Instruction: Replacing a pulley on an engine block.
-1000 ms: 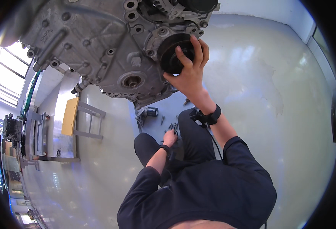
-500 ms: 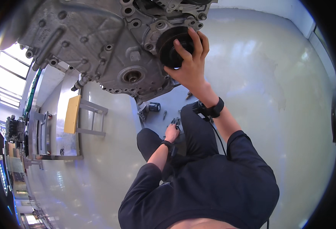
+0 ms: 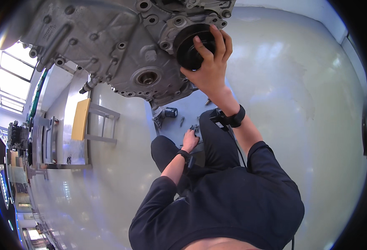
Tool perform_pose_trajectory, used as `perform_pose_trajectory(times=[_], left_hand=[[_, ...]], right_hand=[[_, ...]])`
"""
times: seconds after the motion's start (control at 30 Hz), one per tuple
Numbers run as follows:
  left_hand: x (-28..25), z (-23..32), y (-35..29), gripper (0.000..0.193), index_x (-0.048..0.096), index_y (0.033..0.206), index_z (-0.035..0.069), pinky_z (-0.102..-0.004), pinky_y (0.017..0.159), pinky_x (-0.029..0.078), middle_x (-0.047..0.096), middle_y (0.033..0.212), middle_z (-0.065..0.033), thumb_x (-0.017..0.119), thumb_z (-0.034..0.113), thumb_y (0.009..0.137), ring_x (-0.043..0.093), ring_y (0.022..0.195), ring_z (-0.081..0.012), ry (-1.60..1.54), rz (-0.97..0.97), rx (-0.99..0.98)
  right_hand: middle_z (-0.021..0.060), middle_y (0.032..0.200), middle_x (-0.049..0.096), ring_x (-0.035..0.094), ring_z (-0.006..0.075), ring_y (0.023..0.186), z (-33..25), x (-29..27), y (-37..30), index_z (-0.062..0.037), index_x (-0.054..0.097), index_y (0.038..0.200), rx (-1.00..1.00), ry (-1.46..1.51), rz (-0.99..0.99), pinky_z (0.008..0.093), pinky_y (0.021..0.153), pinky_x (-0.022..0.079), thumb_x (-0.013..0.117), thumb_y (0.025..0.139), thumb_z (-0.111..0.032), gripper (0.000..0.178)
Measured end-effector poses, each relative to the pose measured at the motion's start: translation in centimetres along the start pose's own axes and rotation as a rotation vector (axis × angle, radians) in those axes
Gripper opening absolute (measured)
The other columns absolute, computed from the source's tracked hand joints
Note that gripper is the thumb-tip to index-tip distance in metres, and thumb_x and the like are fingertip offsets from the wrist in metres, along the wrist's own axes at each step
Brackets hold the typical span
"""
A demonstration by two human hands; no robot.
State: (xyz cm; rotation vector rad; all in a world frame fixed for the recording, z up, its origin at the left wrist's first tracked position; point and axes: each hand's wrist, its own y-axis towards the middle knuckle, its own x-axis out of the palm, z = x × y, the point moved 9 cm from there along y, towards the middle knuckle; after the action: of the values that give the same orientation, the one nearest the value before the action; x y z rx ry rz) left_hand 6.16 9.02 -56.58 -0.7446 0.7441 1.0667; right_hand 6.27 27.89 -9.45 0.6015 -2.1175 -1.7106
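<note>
Black pulley (image 3: 190, 51) sits on the engine (image 3: 108, 46) cover with my right hand (image 3: 208, 66) wrapped around it, not yet clearly off or seated, while my left hand (image 3: 189, 141) rests low among small parts (image 3: 194, 128), its grip unclear.

Head-worn fisheye, looking steeply down

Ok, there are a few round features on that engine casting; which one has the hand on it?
The black pulley at the casting's upper right; the right hand grips its rim. The round bore lower down is bare grey metal, untouched.
</note>
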Motion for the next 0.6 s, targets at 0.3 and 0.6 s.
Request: perform_pose_trajectory(times=[0.3, 0.6], left_hand=[[-1.1, 0.3, -0.7, 0.023, 0.062, 0.086, -0.004, -0.0468, 0.080, 0.050, 0.066, 0.090, -0.0242, 0.066, 0.016, 0.074, 0.063, 0.089, -0.0424, -0.092, 0.027, 0.034], [-1.0, 0.6, -1.2, 0.023, 0.059, 0.086, -0.003, -0.0468, 0.074, 0.051, 0.067, 0.084, -0.0233, 0.065, 0.017, 0.077, 0.065, 0.083, -0.0419, -0.213, -0.024, -0.060]], right_hand=[[0.0134, 0.148, 0.036, 0.031, 0.0459, 0.131, 0.5, -0.3, -0.2, -0.0271, 0.056, 0.126, 0.062, 0.035, 0.051, 0.0543, 0.103, 0.040, 0.085, 0.048, -0.013, 0.084], [0.0130, 0.148, 0.038, 0.033, 0.0450, 0.131, 0.6, -0.4, -0.2, -0.0241, 0.057, 0.126, 0.068, 0.027, 0.054, 0.0527, 0.103, 0.040, 0.085, 0.047, -0.011, 0.084]])
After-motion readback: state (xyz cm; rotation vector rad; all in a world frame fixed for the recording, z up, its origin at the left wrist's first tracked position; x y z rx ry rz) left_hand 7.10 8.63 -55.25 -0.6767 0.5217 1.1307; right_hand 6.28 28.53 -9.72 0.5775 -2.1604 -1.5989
